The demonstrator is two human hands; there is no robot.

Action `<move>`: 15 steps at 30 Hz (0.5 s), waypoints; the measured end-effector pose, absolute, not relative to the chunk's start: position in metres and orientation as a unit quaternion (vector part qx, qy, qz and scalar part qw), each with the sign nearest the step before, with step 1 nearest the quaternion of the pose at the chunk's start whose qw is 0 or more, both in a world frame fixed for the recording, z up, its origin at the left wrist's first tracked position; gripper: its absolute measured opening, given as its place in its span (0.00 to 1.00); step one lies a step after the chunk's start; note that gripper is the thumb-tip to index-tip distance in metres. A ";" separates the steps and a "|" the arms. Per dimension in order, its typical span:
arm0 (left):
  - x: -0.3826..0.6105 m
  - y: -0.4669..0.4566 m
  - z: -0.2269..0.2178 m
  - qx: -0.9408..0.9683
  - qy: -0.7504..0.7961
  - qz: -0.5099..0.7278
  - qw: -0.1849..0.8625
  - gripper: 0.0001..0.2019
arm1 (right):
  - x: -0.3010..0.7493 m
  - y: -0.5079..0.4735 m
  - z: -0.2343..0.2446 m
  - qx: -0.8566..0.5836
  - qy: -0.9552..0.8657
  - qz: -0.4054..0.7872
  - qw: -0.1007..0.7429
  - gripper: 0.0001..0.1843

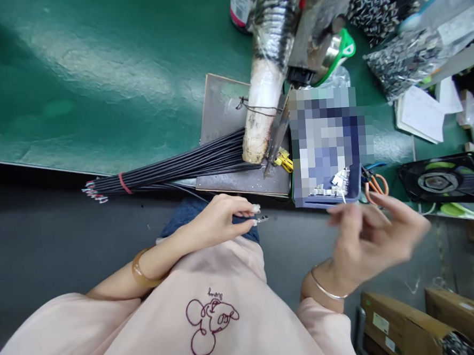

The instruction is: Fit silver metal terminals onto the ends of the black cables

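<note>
My left hand (229,215) is closed in a pinch in front of the table edge. A small shiny metal piece (263,219) sticks out at its fingertips; its exact kind is too small to make out. My right hand (375,236) is smeared by motion just in front of a blue bin (330,203), its fingers partly curled. Small white and metal pieces (340,182) lie in the bin, most of which is pixelated. Beyond my left hand, a bundle of black cables (172,165), tied with a red band (125,183), reaches over a metal plate (225,111).
A wrapped duct (272,63) comes down over the plate. Beside it lies a yellow cutter-like tool (285,161). Orange-handled pliers (377,185) and a black fan (441,180) stand right of the bin. Bags of metal parts (406,57) and cardboard boxes (402,322) are at the right.
</note>
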State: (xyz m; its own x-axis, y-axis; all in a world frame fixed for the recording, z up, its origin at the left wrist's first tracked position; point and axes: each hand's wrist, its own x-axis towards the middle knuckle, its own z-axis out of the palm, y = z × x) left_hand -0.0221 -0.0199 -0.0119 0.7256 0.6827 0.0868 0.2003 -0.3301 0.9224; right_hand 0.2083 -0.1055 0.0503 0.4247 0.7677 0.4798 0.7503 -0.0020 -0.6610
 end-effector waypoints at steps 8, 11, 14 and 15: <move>-0.021 0.010 -0.008 0.814 0.366 0.402 0.206 0.08 | 0.229 -0.054 0.035 -0.745 -0.626 0.037 0.228 0.07; -0.015 0.022 -0.013 0.867 0.386 0.302 0.093 0.11 | 0.228 -0.044 0.027 -0.744 -0.639 0.044 0.193 0.06; -0.014 0.023 -0.018 0.880 0.372 0.284 0.080 0.13 | 0.235 -0.038 0.021 -0.762 -0.613 0.022 0.206 0.07; -0.015 0.021 -0.019 0.879 0.358 0.301 0.094 0.14 | 0.238 -0.037 0.020 -0.769 -0.601 0.011 0.219 0.07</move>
State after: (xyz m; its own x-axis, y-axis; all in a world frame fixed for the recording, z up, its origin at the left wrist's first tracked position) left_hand -0.0149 0.0214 -0.0189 0.5628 0.6858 0.4614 0.5725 -0.7261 0.3808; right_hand 0.2380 -0.0375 0.0197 0.2774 0.9287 0.2462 0.9193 -0.1821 -0.3489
